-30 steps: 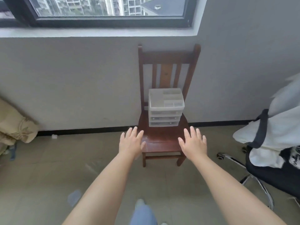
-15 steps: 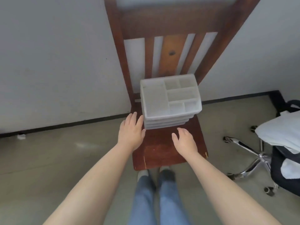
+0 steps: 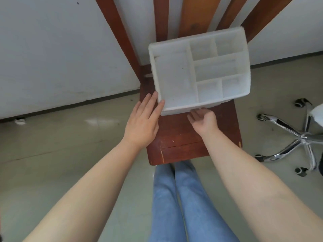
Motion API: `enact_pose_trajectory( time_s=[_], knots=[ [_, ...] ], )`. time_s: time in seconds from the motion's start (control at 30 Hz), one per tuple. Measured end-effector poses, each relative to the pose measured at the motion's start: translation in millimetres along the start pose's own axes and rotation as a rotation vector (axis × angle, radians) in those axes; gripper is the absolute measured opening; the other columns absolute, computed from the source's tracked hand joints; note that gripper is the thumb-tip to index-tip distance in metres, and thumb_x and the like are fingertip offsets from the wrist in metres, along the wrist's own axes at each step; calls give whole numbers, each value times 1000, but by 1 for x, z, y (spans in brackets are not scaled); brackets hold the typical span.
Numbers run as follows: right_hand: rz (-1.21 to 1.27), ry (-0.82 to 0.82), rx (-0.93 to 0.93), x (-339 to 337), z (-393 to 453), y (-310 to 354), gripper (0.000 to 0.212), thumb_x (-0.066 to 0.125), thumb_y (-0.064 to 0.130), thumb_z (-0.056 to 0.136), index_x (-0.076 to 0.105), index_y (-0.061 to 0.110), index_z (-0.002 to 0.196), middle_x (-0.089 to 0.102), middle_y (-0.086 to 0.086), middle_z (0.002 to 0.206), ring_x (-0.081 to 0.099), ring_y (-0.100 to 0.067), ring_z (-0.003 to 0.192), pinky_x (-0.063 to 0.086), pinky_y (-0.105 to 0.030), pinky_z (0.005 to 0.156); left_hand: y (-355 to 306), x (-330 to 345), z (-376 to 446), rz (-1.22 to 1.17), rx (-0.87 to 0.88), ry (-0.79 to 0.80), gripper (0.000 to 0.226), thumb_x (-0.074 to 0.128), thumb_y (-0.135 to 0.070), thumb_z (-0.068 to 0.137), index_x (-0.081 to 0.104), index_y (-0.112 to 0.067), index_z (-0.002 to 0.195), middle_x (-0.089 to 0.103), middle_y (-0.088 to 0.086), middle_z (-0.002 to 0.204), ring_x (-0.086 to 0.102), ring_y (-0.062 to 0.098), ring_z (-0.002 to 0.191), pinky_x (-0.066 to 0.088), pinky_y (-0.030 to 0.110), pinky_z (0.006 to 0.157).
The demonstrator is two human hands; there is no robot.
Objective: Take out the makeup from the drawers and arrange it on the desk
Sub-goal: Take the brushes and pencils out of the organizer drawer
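Where the wooden chair (image 3: pixel 176 137) stands against the white wall, a white plastic drawer box (image 3: pixel 199 70) sits on the far part of its seat, close to the chair back. Its open top is divided into one long compartment on the left and five smaller ones on the right, all bare inside; the drawer fronts below are hidden from this angle. No brand or writing can be read on it. The left hand (image 3: pixel 142 123) lies flat with straight fingers, fingertips touching the box's near left corner. The right hand (image 3: pixel 203 119) is at the near front edge, fingers curled under the rim; whether they grip a drawer cannot be told. Blue-jeaned legs (image 3: pixel 183 198) stand just near the seat. To the right, a chrome office chair base (image 3: pixel 297 138) rests on the floor.
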State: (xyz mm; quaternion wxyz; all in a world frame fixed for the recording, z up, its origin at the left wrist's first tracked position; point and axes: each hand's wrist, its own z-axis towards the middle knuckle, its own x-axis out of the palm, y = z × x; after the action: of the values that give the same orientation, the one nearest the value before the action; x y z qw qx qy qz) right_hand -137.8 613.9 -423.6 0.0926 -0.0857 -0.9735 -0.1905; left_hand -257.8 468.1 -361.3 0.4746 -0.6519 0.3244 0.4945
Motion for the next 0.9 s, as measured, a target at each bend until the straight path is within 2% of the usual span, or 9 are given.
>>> enact_pose_trajectory(
  time_s=[0.17, 0.23, 0.3, 0.4, 0.5, 0.67, 0.73, 0.8, 0.9],
  knots=[
    [-73, 25, 54, -8, 4, 5, 22, 38, 0, 88, 50, 8, 71, 53, -9, 83, 53, -25, 94, 38, -39, 96, -4, 0, 0, 28, -26, 8, 66, 71, 9, 55, 55, 6, 119, 51, 32, 125, 50, 50, 112, 42, 61, 87],
    [-94, -18, 70, -18, 4, 1, 10, 43, 10, 92, 52, 7, 89, 52, -9, 95, 50, -25, 100, 37, -39, 99, -6, 1, 0, 26, -40, 27, 66, 69, 9, 57, 53, 7, 121, 49, 32, 127, 48, 51, 115, 40, 61, 90],
    [-131, -45, 92, -34, 0, -5, 17, 43, 15, 94, 50, 9, 108, 49, -10, 108, 48, -27, 109, 38, -39, 99, -8, 1, -1, 24, -57, 41, 65, 67, 10, 60, 51, 7, 123, 46, 33, 129, 45, 51, 117, 38, 60, 92],
    [-216, -47, 123, -57, -9, -17, 11, 42, 14, 95, 51, 12, 88, 52, -9, 107, 46, -31, 121, 39, -38, 93, -11, 0, -2, 9, -81, 43, 63, 64, 10, 65, 48, 7, 125, 44, 33, 132, 42, 51, 121, 35, 59, 96],
    [-245, -82, 137, -75, -13, -26, 13, 40, 10, 95, 49, 10, 86, 52, -13, 110, 45, -33, 122, 39, -39, 92, -11, 1, -2, 1, -89, 60, 63, 62, 9, 68, 45, 7, 128, 40, 32, 135, 39, 50, 124, 33, 58, 99],
    [-264, -115, 151, -89, -17, -29, 27, 39, 10, 96, 43, 4, 123, 46, -19, 133, 47, -33, 121, 39, -42, 96, -23, 16, -19, -53, -144, 78, 67, 65, 8, 64, 42, 13, 127, 42, 35, 132, 44, 49, 120, 39, 56, 95],
    [-328, -87, 168, -87, -23, -26, 34, 38, 16, 97, 38, 6, 129, 47, -17, 131, 48, -34, 120, 41, -42, 94, -37, 31, -35, -162, -308, 154, 67, 62, 1, 73, 33, 10, 133, 37, 30, 138, 42, 42, 125, 40, 45, 99],
    [-535, -60, 219, -86, -28, -22, 39, 37, 24, 97, 35, 8, 133, 50, -17, 126, 53, -33, 113, 44, -42, 88, -48, 51, -48, -349, -573, 332, 65, 50, -15, 89, 17, -1, 143, 30, 20, 145, 34, 31, 132, 32, 35, 105],
    [-1113, -1, 261, -84, -41, -11, 35, 40, 25, 96, 49, -1, 118, 64, -16, 101, 62, -23, 76, 50, -30, 66, -58, 75, -47, -599, -837, 480, 59, 44, -27, 93, 20, -4, 142, 43, 18, 136, 42, 31, 125, 35, 34, 100]
  ],
)
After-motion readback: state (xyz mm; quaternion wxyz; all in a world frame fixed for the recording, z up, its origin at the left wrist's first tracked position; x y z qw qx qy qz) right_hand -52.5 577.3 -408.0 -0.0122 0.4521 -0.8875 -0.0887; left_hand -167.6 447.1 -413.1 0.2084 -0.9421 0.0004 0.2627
